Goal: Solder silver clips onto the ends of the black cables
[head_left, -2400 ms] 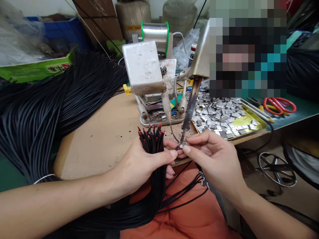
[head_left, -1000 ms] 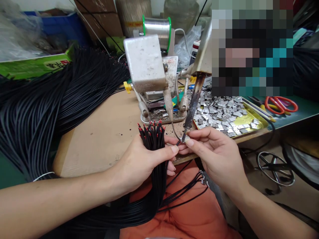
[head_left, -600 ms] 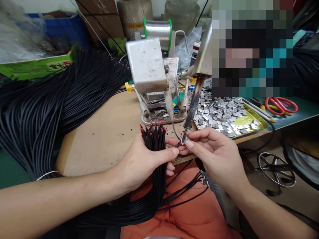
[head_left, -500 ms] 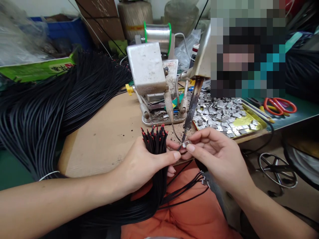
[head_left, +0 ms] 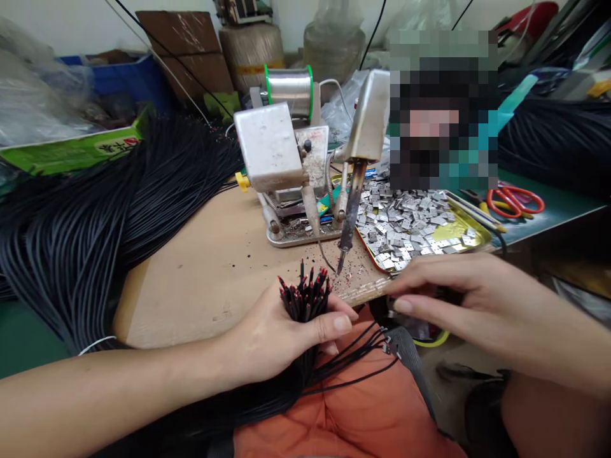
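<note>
My left hand (head_left: 291, 334) is closed around a thick bundle of black cables (head_left: 305, 299), whose red-tipped ends stick up above the fist. Several cables with small metal terminals (head_left: 389, 343) on their ends trail over my lap. My right hand (head_left: 439, 299) is at the table's front edge, thumb and forefinger slightly apart, with nothing visible between them. Beside its fingertips, a row of small metal pieces (head_left: 365, 291) lies along that edge. Between the hands, a soldering iron (head_left: 351, 210) points down from its stand, beside a thin solder feed tube (head_left: 312, 216).
A yellow tray (head_left: 446, 232) full of metal pieces sits at the right, with red-handled scissors (head_left: 515, 200) beyond. A solder spool (head_left: 289, 92) stands behind the soldering machine (head_left: 267, 146). A large cable pile (head_left: 124, 197) covers the left. A blurred-out person is opposite.
My right hand has left the iron tip and moved right to the table edge. The cable and metal piece it held at the tip are out of its fingers. My left hand keeps the bundle.
</note>
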### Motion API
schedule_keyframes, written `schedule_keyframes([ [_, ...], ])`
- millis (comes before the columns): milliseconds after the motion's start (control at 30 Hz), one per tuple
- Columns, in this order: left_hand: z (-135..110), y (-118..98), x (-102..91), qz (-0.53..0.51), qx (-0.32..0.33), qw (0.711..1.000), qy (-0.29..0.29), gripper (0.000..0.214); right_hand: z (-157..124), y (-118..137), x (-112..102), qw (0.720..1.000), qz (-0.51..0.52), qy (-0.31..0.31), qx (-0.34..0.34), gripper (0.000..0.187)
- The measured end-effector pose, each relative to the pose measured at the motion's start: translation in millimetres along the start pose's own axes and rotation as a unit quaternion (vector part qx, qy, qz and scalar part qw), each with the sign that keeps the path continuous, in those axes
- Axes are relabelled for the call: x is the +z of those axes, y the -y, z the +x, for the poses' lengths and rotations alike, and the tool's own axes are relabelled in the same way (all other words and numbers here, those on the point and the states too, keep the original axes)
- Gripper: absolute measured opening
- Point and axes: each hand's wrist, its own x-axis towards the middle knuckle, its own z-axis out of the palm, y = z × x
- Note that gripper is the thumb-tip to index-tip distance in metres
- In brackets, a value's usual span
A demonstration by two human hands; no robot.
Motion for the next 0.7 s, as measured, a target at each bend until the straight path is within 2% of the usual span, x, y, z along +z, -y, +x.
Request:
schedule_keyframes([
  [100, -0.6, 1.0, 2.1, 0.052, 0.043, 0.997, 0.043, 0.014, 4.5, 12.5, 35.2, 0.996, 0.09, -0.018, 0.011, 0.022],
  [167, -0.6, 2.8, 3.0, 0.074, 0.065, 0.994, 0.052, 0.012, 6.7, 18.0, 54.2, 0.986, 0.159, -0.039, -0.013, 0.017],
  [233, -0.6, 4.4, 3.0, 0.089, 0.059, 0.993, 0.054, 0.014, 7.7, 19.2, 63.8, 0.978, 0.198, -0.059, -0.023, 0.009],
  [333, -1.1, 4.8, 2.9, 0.086, 0.054, 0.994, 0.031, 0.017, 8.2, 15.7, 64.7, 0.97, 0.232, -0.06, 0.029, 0.005],
  [467, -1.9, 1.3, 4.5, 0.06, 0.04, 0.997, -0.031, 0.014, 8.6, 11.8, 62.5, 0.945, 0.296, -0.028, 0.134, 0.018],
  [567, -1.9, -1.1, 5.9, 0.019, 0.001, 0.998, -0.066, 0.013, 8.8, 11.3, 63.2, 0.939, 0.31, -0.018, 0.146, 0.02],
  [700, -1.8, -0.5, 5.2, 0.001, -0.01, 0.997, -0.079, 0.017, 9.2, 10.4, 59.0, 0.943, 0.305, -0.026, 0.13, 0.011],
])
